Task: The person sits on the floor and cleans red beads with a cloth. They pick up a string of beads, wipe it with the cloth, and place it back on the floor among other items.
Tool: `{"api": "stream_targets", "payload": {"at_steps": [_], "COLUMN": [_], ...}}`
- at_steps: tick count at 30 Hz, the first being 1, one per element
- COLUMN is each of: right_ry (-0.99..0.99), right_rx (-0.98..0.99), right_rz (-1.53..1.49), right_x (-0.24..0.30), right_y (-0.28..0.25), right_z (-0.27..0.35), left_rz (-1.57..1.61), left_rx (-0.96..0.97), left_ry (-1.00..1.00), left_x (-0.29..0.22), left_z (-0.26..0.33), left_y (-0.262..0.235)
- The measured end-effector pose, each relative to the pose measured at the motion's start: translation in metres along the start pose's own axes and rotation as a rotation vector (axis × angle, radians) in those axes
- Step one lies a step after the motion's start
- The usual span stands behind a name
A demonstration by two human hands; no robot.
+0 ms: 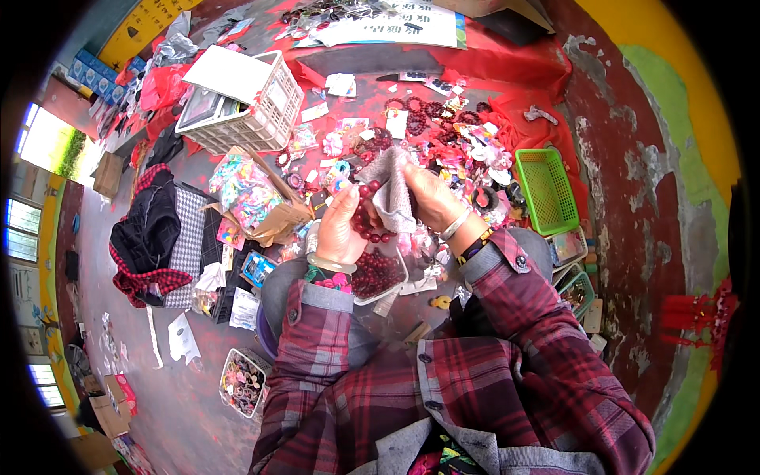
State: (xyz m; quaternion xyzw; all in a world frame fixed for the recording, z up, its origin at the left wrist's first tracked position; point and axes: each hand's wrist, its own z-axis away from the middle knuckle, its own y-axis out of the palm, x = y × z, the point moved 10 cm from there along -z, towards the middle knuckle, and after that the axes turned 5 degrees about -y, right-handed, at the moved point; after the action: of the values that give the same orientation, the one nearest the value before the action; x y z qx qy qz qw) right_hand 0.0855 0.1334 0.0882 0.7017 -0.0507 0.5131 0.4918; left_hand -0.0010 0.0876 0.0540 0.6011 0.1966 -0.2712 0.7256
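Observation:
Between my hands is a dark red bead bracelet (369, 229). My left hand (342, 229) grips it by its left side, the beads hanging from the fingers. A grey cloth (391, 190) is bunched in my right hand (434, 198), its folds against the beads. Both hands are closed, and the cloth hides part of the bracelet. Just below them sits a white basket (405, 283) with many loose dark red beads or bracelets (375, 274) in it.
Red cloth ahead bears piled bracelets (419, 115) and small trinkets. A green basket (546, 192) stands at right. At left are a cardboard box (277, 220) of colourful packets and a white crate (245, 123). A small basket (244, 383) of hair ties sits lower left.

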Motion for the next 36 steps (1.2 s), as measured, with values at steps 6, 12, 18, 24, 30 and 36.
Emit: {"api": "stream_targets", "payload": {"at_steps": [6, 12, 18, 24, 30, 36], "right_ry": [-0.080, -0.115, -0.124, 0.120, 0.103, -0.081], "right_rx": [0.113, 0.112, -0.031, -0.030, 0.087, 0.130], "right_rz": [0.349, 0.335, 0.545, 0.164, 0.071, 0.319], "right_x": [-0.005, 0.007, 0.000, -0.018, -0.009, 0.001], "right_y": [0.003, 0.016, -0.018, -0.020, 0.006, 0.015], "right_z": [-0.003, 0.003, -0.004, -0.004, 0.004, -0.002], "left_rz": [-0.094, -0.159, -0.118, -0.126, 0.026, -0.033], "left_rx": [-0.021, 0.110, 0.033, 0.057, 0.058, 0.044], "left_ry": [0.110, 0.033, -0.063, 0.017, 0.134, 0.066], "left_x": [-0.011, -0.002, 0.009, -0.007, -0.016, -0.010], "left_z": [0.003, 0.004, 0.003, 0.001, 0.006, 0.007], "left_y": [0.004, 0.020, 0.019, 0.004, 0.010, 0.020]}}
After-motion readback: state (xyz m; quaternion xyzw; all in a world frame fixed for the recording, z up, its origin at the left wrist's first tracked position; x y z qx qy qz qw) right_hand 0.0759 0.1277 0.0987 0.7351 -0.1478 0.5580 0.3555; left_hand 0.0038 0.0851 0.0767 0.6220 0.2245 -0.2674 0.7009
